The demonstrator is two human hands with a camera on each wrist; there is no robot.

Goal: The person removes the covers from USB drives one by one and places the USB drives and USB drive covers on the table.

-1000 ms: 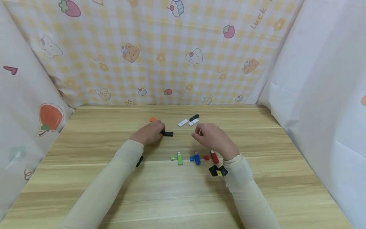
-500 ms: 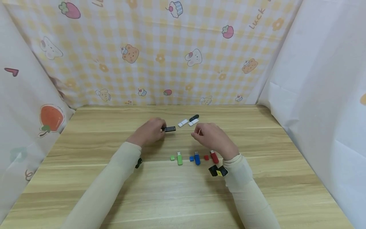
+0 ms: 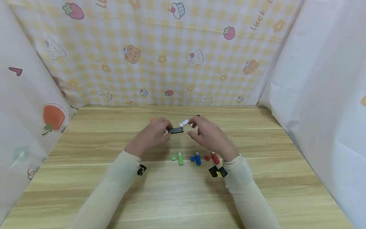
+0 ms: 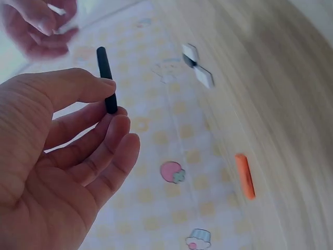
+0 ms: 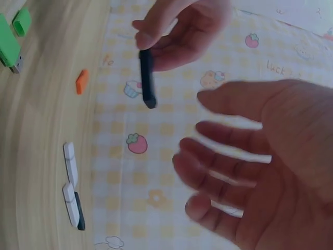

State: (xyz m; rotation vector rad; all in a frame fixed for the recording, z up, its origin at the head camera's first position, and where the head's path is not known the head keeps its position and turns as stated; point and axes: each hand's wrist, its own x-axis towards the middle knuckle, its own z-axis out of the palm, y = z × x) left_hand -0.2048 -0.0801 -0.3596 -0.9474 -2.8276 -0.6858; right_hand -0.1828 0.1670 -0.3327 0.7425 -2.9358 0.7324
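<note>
My left hand (image 3: pixel 154 133) pinches a black USB stick (image 3: pixel 176 130) by one end between thumb and fingers, its other end pointing right. In the left wrist view the stick (image 4: pixel 106 78) is held up off the table. Just to the right, my right hand (image 3: pixel 210 135) hovers with thumb and fingers apart and nothing between them, its fingertips near the stick's free end. The right wrist view shows those loosely bent fingers (image 5: pixel 229 135) facing the stick (image 5: pixel 147 78). Behind the hands lies a white USB stick (image 3: pixel 183 123); another white one (image 5: pixel 71 204) is beside it.
In front lie an uncapped green USB stick (image 3: pixel 180 158), a blue one (image 3: pixel 198 158) and a red one (image 3: pixel 215 157), each with its small cap to the left. An orange stick (image 4: pixel 244 176) and a second black stick (image 5: pixel 79 212) lie toward the back.
My left hand has lifted the black USB stick and carried it right, toward the right hand. The right hand has spread its fingers and reached slightly forward.
</note>
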